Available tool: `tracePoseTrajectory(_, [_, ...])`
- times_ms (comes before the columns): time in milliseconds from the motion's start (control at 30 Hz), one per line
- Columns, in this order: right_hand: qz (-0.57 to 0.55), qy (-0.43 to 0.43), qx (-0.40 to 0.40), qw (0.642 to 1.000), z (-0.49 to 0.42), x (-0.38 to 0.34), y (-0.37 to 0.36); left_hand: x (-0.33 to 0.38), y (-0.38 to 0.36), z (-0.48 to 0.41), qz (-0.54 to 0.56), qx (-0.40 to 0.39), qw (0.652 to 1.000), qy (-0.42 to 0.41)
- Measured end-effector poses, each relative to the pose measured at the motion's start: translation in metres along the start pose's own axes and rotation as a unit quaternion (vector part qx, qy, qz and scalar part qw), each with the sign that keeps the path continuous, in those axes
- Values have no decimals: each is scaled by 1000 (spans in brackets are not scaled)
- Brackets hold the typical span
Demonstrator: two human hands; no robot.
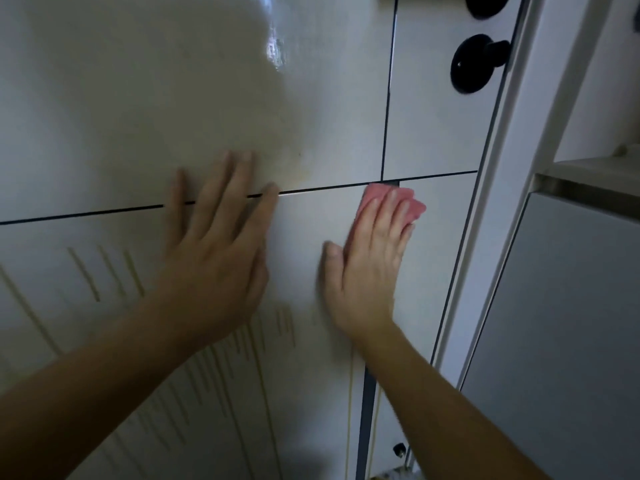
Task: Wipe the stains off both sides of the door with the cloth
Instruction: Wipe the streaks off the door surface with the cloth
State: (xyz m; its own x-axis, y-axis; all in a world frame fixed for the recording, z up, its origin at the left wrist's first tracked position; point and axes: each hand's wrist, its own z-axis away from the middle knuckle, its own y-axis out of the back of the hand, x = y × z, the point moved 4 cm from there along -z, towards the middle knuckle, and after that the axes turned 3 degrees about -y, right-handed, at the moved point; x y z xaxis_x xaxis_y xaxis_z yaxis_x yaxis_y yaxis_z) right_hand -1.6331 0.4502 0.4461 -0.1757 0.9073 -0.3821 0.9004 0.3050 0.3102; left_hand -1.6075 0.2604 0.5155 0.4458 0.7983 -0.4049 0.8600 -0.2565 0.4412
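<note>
A glossy off-white door [173,98] with thin dark grooves fills the view. Yellowish drip stains [221,368] streak its lower panel, and a faint brownish smear [301,168] sits just above the horizontal groove. My left hand [221,251] lies flat on the door with fingers spread across that groove, holding nothing. My right hand [370,265] presses a pink cloth [377,195] flat against the door near where the grooves cross; the cloth shows past my fingertips.
A black round door knob [478,62] sticks out at the upper right, with another black fitting [488,5] above it. The white door frame [512,168] runs down the right side. Beyond it stands a grey cabinet [571,323].
</note>
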Motion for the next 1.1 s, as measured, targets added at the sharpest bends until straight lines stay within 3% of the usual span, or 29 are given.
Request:
tracePoseTrajectory(33, [5, 20, -7, 1000, 9, -13, -6, -7, 2, 10, -10, 3, 1000, 24])
tracePoseTrajectory(167, [64, 244, -81, 964, 51, -21, -24, -37, 6, 39, -33, -11, 997, 73])
tracePoseTrajectory(233, [62, 241, -57, 967, 31, -19, -17, -45, 6, 47, -36, -27, 997, 70])
tracePoseTrajectory(333, [-3, 67, -8, 998, -7, -42, -6, -49, 4, 49, -37, -39, 997, 63])
tracePoseTrajectory(367, [-17, 51, -7, 999, -7, -53, -7, -49, 4, 49, -34, -41, 997, 62])
tracePoseTrajectory(500, [30, 277, -66, 958, 36, -73, -25, -56, 9, 52, -27, -43, 998, 45])
tracePoseTrajectory(533, [31, 291, -62, 954, 30, -70, -23, -58, 10, 53, -24, -42, 998, 39])
tracePoseTrajectory(567, [26, 272, -48, 961, 16, -69, -19, -60, 12, 54, -17, -40, 998, 35])
tracePoseTrajectory(667, [-28, 95, 28, 995, -40, -82, -2, -63, 15, 57, 14, -28, 999, 28])
tracePoseTrajectory(733, [-35, 62, 37, 997, -41, -104, -3, -66, 19, 64, 37, -20, 999, 30])
tracePoseTrajectory(833, [19, 257, -41, 965, 4, -123, -22, -78, 27, 82, 32, -7, 997, 65])
tracePoseTrajectory(900, [47, 322, -57, 944, 7, -113, -21, -91, 31, 94, 11, 0, 995, 101])
tracePoseTrajectory(967, [44, 264, -30, 963, -23, -109, -12, -105, 33, 104, 2, 4, 990, 138])
tracePoseTrajectory(1033, [10, 146, 28, 989, -61, -116, 1, -116, 34, 110, 3, 3, 988, 156])
tracePoseTrajectory(1100, [-18, 82, 64, 994, -73, -138, 2, -119, 33, 114, 2, 5, 988, 152])
